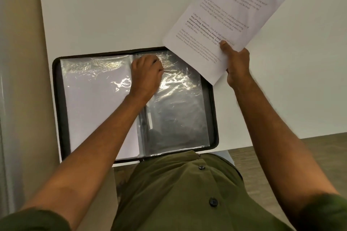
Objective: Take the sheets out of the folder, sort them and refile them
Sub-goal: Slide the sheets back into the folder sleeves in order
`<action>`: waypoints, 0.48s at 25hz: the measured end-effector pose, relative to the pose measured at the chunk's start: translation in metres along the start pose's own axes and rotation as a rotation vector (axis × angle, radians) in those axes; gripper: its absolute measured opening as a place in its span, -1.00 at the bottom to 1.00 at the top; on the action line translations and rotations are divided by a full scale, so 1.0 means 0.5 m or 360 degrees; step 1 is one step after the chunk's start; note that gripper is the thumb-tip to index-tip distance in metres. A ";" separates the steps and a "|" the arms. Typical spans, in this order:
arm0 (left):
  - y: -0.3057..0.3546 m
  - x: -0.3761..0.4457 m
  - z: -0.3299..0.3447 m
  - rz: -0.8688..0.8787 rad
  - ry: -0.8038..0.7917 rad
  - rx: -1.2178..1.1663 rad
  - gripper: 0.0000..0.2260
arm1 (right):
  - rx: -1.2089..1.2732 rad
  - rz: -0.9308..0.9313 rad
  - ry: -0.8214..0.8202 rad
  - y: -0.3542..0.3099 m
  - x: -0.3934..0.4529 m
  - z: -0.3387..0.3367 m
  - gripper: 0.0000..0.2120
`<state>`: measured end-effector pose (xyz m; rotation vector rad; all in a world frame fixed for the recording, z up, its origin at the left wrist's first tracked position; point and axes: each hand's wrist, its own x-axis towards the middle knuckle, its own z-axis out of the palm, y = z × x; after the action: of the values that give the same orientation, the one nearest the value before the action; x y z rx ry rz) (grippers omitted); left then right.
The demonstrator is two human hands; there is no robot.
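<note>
The open black zip-edged folder [56,103] has a matt, cloth-like rim. Its clear plastic sleeves [178,110] are glossy and crinkled, throwing bright glare; the left one [93,103] lies over smooth white paper. The white printed sheet of paper [231,22] looks matt and thin, with black type. The white tabletop [116,9] is smooth and faintly satin. The olive-green shirt [178,193] is soft matt cloth with dark glossy buttons [213,202]. The brown floor [293,155] shows a wood grain.
</note>
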<state>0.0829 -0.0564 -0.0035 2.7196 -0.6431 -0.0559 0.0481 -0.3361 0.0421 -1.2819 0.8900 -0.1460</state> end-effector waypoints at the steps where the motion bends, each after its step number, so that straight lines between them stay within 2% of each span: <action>1: -0.004 0.006 -0.004 0.0013 -0.0024 -0.0014 -0.95 | 0.0029 0.0028 -0.0006 0.000 0.005 0.009 -0.60; 3: -0.007 0.019 -0.019 0.0046 -0.0088 -0.0070 -0.96 | 0.0106 0.0075 -0.0011 0.001 0.015 0.025 -0.58; 12: 0.000 0.060 -0.068 0.0155 -0.0519 -0.0178 -0.76 | 0.0390 0.0239 -0.0006 -0.015 0.087 0.109 -0.64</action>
<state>0.1136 -0.0583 0.0297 2.5879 -0.8337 -0.5044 0.1151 -0.3209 0.0280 -0.9845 0.9310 -0.1297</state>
